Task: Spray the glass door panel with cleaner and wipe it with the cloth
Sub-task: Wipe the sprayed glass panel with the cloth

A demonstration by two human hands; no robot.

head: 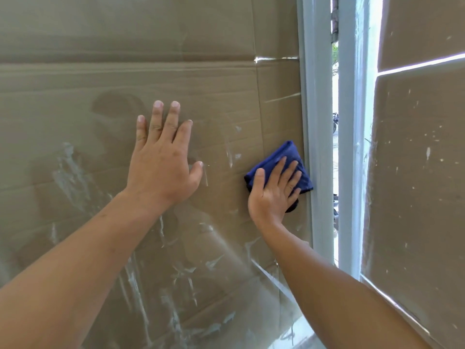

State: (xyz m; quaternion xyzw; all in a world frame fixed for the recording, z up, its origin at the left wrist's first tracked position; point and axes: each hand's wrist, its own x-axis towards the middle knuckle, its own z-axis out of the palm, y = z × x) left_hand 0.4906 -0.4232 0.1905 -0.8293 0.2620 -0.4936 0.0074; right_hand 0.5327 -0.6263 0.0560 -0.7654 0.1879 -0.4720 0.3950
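The glass door panel (75,91) fills the left and middle of the view, with brown cardboard behind it and white streaks low down. My left hand (161,157) lies flat on the glass, fingers straight and spread. My right hand (274,190) presses a folded blue cloth (284,153) against the glass with straight fingers, right beside the door's grey frame (314,122). No spray bottle is in view.
A narrow gap (335,147) between the frame and a second door leaf (417,172) shows daylight outside. That second leaf, at the right, also has cardboard behind speckled glass.
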